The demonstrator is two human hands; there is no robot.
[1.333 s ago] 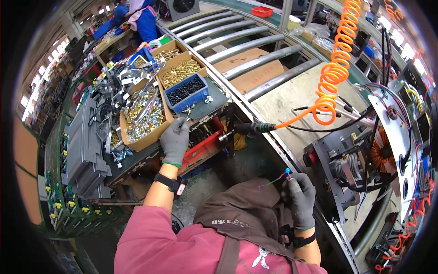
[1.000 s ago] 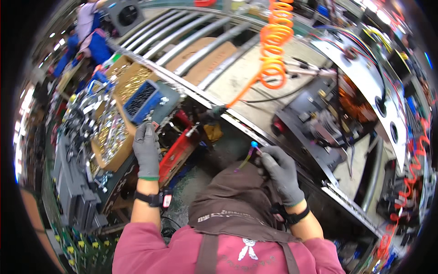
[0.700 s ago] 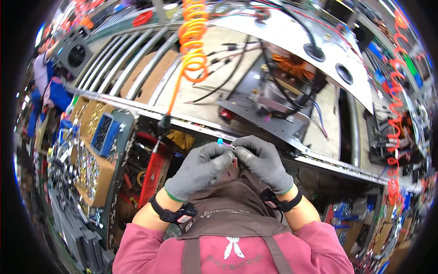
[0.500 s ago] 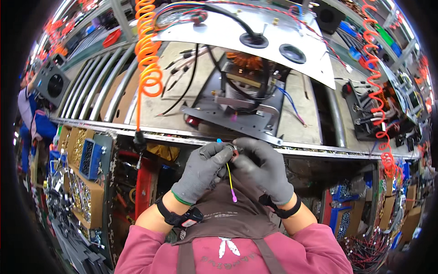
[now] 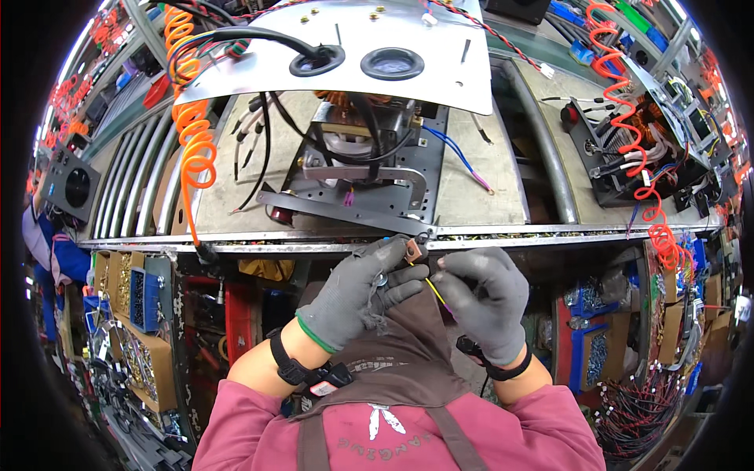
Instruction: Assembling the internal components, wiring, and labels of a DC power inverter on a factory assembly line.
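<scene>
My left hand (image 5: pixel 361 294), in a grey glove, grips a small copper-coloured lug (image 5: pixel 413 250) between thumb and fingers, just in front of the bench edge. A thin yellow-green wire (image 5: pixel 429 284) slants from beside the lug down toward my right hand. Against the left fingers lies a small round metal piece (image 5: pixel 380 279), perhaps a screw head. My right hand (image 5: pixel 491 298), also gloved, is beside the wire with curved fingers; thumb and forefinger look slightly apart, and nothing shows between them. Beyond both hands, a black metal chassis (image 5: pixel 353 212) carries a transformer (image 5: pixel 349 141).
A white metal panel (image 5: pixel 428 35) with black grommets overhangs the chassis. Orange coiled hoses (image 5: pixel 195 149) hang at left and right. Another open unit (image 5: pixel 640 149) stands on the right. Boxes of screws (image 5: pixel 145 353) are at the left, and bundled wires (image 5: pixel 640 416) lie lower right.
My right hand has moved away from the left fingers. The left hand has turned, exposing the lug and the round metal piece. The wire now slants right; the view has shifted right.
</scene>
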